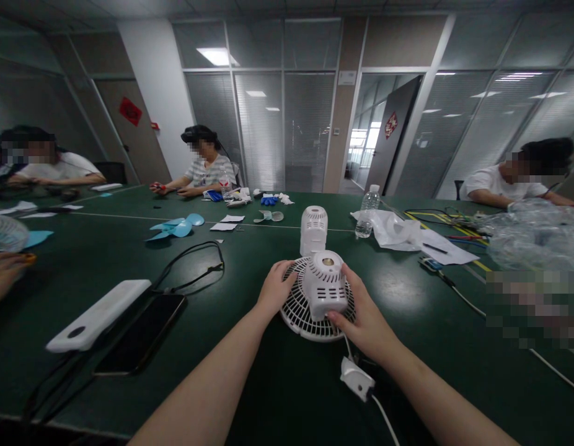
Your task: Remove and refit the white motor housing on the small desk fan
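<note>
A white round fan grille (299, 313) lies on the green table in front of me. On top of it sits a white plastic motor housing (325, 286) with rows of vent slots. My right hand (361, 313) is closed around the housing's right side, thumb at its lower front. My left hand (274, 288) grips the grille's left rim, its fingers curled over the bars. Just behind the grille stands a second white slotted housing (313, 228). A white cable runs from the fan to a small white switch piece (357, 378), near my right forearm.
To the left lie a white power bank (98, 316), a black phone (141, 334) and a looped black cable (212, 266). Blue fan blades (175, 227) are farther back. A water bottle (368, 210), paper and clear plastic bags (538, 229) occupy the right. Several people sit around the table.
</note>
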The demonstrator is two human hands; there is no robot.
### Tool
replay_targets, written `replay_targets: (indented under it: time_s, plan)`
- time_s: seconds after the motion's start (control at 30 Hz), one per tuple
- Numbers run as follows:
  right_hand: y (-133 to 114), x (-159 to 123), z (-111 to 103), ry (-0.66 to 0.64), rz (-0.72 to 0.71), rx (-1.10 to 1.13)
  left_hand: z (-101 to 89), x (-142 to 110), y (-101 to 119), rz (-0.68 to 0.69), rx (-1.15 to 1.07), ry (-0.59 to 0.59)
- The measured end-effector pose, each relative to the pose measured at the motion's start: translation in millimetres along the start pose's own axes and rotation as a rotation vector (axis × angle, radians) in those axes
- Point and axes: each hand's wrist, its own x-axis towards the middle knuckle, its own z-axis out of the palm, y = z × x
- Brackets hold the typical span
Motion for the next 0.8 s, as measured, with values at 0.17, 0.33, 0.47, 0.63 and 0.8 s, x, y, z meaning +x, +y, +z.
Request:
replay_targets:
  time_s: [0.17,0.33,0.47,0.63,0.8]
  plan:
    - [5.8,-0.5,-0.8,0.095,0.01,0.087,-4.4,3.0,-2.9,-0.046,0.0,0.042]
    - [5.3,0.6,-8.2,0.192,-0.003,0.118,-5.3,6.1,-7.7,-0.079,-0.009,0.052]
    - [4.4,-0.1,-11.7,0.228,-0.022,0.118,-2.9,7.5,-11.9,-0.071,-0.021,0.053]
    - [6.0,-0.9,-13.3,0.231,-0.031,0.118,-0.6,6.4,-13.0,-0.069,-0.039,0.056]
    - [9.2,-0.9,-13.7,0.209,-0.021,0.092,-3.9,7.1,-8.9,-0.121,-0.1,0.001]
